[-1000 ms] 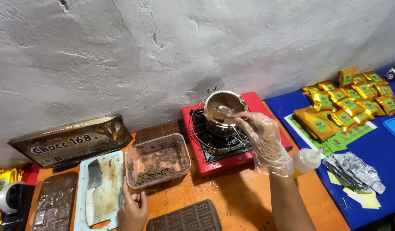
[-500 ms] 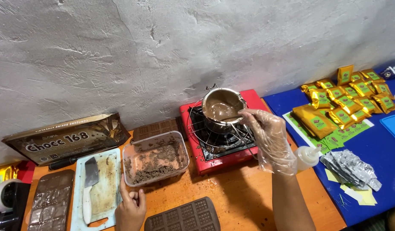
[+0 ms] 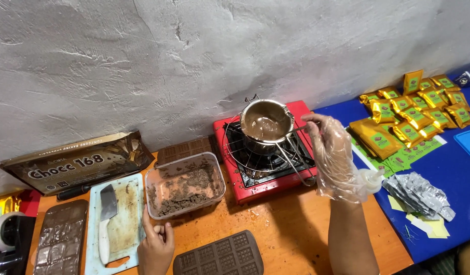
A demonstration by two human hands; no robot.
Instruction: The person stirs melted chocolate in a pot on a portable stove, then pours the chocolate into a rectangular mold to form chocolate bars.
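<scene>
Right hand: my right hand (image 3: 333, 153) wears a loose clear plastic glove and is raised over the red portable gas stove (image 3: 268, 153); the fingertips (image 3: 312, 121) pinch something thin at the pot's rim, too small for me to tell what.
Left hand: my left hand (image 3: 156, 244) is bare, resting on the orange table (image 3: 291, 229), fingers loosely curled and gripping nothing, just beside the near edge of the plastic tub.
Pot: a small steel melting pot (image 3: 265, 130) holding melted chocolate sits on the wire rack on the stove's burner, its long handle slanting toward me.
Tub: a clear plastic tub (image 3: 184, 186) with chopped chocolate crumbs stands between stove and cutting board.
Cutting board: a pale board (image 3: 124, 224) carries a cleaver (image 3: 107, 214).
Mould: a brown chocolate mould (image 3: 219, 254) lies at the near edge, right of my left hand.
Far right: gold-and-green wrappers (image 3: 413, 112) on the blue surface.
</scene>
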